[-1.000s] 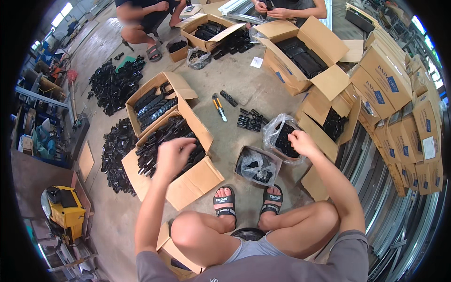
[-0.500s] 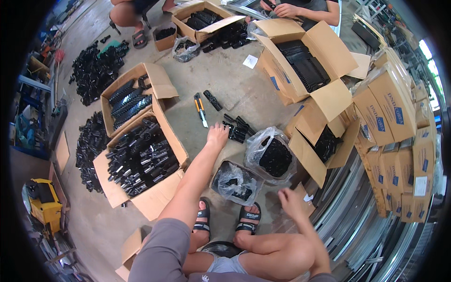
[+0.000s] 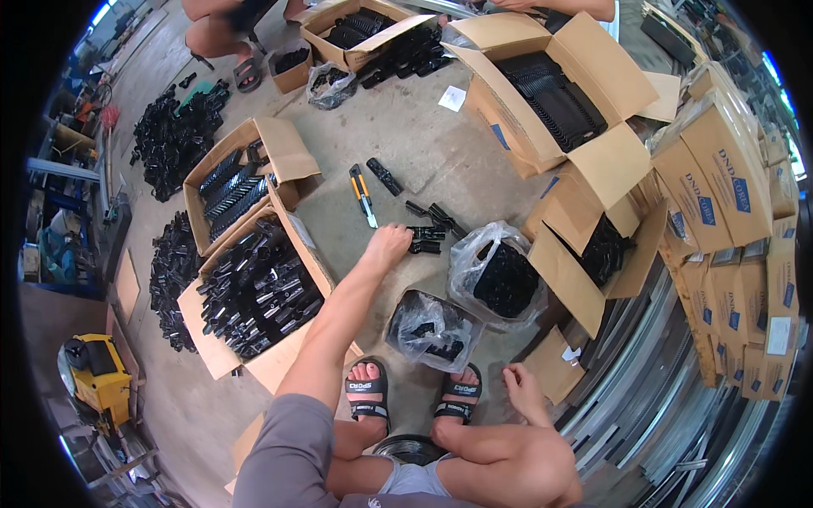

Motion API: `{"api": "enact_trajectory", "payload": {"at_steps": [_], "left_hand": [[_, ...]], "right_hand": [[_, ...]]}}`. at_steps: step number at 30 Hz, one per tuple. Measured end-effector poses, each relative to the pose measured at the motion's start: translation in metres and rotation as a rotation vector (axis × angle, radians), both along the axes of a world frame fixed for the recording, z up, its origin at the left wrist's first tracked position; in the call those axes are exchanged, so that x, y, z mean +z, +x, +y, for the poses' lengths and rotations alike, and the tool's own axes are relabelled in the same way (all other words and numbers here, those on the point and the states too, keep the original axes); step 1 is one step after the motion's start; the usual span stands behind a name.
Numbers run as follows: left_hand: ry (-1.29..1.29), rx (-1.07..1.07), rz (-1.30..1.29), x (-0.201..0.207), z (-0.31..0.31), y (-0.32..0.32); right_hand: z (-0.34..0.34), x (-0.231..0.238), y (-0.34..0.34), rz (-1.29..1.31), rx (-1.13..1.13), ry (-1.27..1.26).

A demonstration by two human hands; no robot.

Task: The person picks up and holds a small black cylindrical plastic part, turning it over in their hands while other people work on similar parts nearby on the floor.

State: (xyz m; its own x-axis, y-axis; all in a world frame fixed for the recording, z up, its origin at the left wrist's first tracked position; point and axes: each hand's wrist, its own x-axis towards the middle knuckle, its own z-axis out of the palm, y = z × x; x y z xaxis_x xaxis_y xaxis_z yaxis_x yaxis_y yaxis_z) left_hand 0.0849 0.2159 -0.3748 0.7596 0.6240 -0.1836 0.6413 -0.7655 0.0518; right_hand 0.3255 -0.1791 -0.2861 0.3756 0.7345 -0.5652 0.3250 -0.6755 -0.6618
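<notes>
My left hand [image 3: 389, 245] is on the floor in front of me, its fingers closed around the near end of a black tubular part [image 3: 429, 232]. Its fingertips are partly hidden. Further black parts lie beside it, including a loose one [image 3: 384, 177] farther off. A utility knife [image 3: 362, 196] with an orange and black handle rests just beyond that hand, blade toward me. Over my right knee hangs my right hand [image 3: 525, 394], empty, with fingers loosely apart. Two bag-lined containers, a near one [image 3: 398, 332] and a farther one [image 3: 461, 262], hold small black pieces.
At left, open cartons [image 3: 332, 284] hold black parts, with heaps [image 3: 174, 140] on the floor beyond. A large open carton [image 3: 487, 102] stands at the far right. Stacked cartons [image 3: 720, 178] and metal profiles [image 3: 644, 398] line the right. Two other people sit at the far side.
My left hand has closed at the black parts, which have shifted slightly. My right hand has dropped lower, toward my knee. The whole view has tilted a little.
</notes>
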Motion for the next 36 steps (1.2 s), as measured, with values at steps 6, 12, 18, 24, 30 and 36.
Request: {"api": "enact_trajectory", "payload": {"at_steps": [6, 12, 18, 24, 30, 36], "left_hand": [[-0.356, 0.21, -0.222, 0.087, -0.034, -0.006], [-0.927, 0.334, -0.723, 0.249, -0.113, 0.002], [-1.042, 0.356, -0.913, 0.359, -0.18, -0.01], [-1.233, 0.374, -1.035, 0.38, -0.206, -0.064], [-1.377, 0.243, -0.89, 0.382, -0.211, -0.089], [-1.306, 0.239, -0.993, 0.373, -0.231, -0.072]], "right_hand": [[0.029, 0.038, 0.011, -0.004, 0.088, 0.12], [0.114, 0.168, -0.014, 0.352, 0.128, 0.345], [0.143, 0.272, -0.057, 0.548, 0.107, 0.565], [0.115, 0.296, -0.089, 0.744, 0.097, 0.606], [0.102, 0.288, -0.101, 0.947, 0.133, 0.578], [0.102, 0.29, -0.112, 0.787, 0.045, 0.579]]}}
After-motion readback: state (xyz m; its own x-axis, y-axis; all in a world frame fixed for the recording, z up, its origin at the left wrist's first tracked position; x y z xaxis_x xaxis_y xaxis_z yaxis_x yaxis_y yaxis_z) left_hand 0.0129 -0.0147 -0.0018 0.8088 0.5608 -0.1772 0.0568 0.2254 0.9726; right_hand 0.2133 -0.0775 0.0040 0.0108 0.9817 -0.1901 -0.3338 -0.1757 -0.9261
